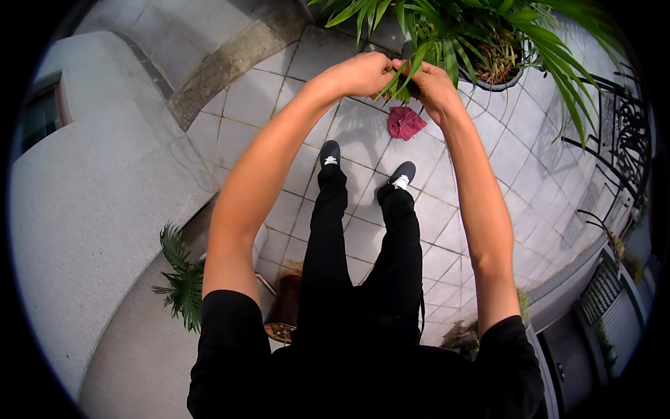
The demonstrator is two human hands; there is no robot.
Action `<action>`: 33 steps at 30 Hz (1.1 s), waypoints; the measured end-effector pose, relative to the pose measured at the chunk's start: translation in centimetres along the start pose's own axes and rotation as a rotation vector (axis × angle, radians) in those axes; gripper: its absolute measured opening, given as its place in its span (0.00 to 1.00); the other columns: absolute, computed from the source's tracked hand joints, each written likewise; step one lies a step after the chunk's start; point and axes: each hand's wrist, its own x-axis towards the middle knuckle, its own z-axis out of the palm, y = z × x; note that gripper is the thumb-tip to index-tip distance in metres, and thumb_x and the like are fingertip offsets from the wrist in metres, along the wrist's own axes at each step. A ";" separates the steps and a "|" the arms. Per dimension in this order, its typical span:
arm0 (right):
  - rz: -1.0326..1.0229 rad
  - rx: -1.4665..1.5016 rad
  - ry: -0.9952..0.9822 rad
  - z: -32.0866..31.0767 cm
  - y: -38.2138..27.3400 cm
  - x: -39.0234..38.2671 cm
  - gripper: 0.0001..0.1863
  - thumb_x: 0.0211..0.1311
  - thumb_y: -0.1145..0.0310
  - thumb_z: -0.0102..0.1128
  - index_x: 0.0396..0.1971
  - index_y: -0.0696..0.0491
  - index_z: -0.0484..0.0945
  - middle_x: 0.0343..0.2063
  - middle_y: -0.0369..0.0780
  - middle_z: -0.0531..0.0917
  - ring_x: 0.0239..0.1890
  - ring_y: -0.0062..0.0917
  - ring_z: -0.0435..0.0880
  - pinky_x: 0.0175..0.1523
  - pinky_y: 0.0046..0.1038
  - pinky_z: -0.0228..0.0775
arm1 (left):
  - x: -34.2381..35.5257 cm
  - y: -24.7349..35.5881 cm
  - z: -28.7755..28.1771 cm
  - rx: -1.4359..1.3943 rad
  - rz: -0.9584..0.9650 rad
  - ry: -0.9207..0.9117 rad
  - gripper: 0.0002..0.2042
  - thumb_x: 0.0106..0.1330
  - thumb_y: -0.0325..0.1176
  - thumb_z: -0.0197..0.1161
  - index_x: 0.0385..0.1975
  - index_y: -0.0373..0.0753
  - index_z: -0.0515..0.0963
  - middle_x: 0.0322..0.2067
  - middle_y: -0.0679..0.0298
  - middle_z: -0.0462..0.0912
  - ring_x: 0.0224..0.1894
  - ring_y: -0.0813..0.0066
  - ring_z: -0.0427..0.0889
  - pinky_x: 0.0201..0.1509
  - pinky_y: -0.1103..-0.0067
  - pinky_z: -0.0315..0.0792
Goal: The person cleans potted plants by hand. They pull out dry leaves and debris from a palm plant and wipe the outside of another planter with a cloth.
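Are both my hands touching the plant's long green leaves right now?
Touching. The head view shows the left hand and right hand pinching the green leaves.

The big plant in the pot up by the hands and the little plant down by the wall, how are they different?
The big plant has long strappy leaves; the little plant has short feathery fronds. The big plant sits in a round pot and both hands, left hand and right hand, hold its leaves; nothing touches the little plant, whose pot is hidden. Both are green.
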 end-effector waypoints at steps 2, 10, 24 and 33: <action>0.008 -0.009 0.017 -0.5 0.5 0.4 0.14 0.53 0.65 0.63 0.35 0.58 0.79 0.33 0.38 0.82 0.36 0.19 0.78 0.46 0.21 0.67 | -0.3 0.2 0.6 0.166 0.174 0.094 0.18 0.63 0.42 0.55 0.37 0.29 0.75 0.22 0.55 0.78 0.25 0.62 0.79 0.32 0.72 0.71; -0.032 -0.002 -0.007 -0.5 0.6 -0.6 0.13 0.56 0.64 0.61 0.32 0.60 0.79 0.29 0.38 0.81 0.31 0.18 0.76 0.39 0.20 0.66 | -1.0 0.5 0.5 -0.113 0.037 -0.122 0.21 0.70 0.44 0.41 0.33 0.31 0.74 0.25 0.60 0.79 0.28 0.72 0.79 0.34 0.75 0.72; -0.024 -0.027 -0.055 -3.9 0.1 -3.5 0.12 0.59 0.65 0.59 0.36 0.59 0.77 0.29 0.34 0.80 0.27 0.14 0.74 0.32 0.17 0.65 | -0.4 2.0 1.2 -0.301 0.149 -0.197 0.13 0.69 0.38 0.48 0.27 0.36 0.71 0.18 0.72 0.67 0.22 0.86 0.64 0.26 0.85 0.61; 0.008 -0.031 -0.069 -4.5 -1.2 -4.6 0.13 0.58 0.68 0.60 0.35 0.62 0.73 0.27 0.38 0.80 0.25 0.15 0.77 0.29 0.15 0.66 | 0.5 3.3 1.7 -0.085 0.104 -0.140 0.13 0.69 0.38 0.48 0.27 0.36 0.72 0.17 0.72 0.64 0.19 0.85 0.62 0.23 0.85 0.59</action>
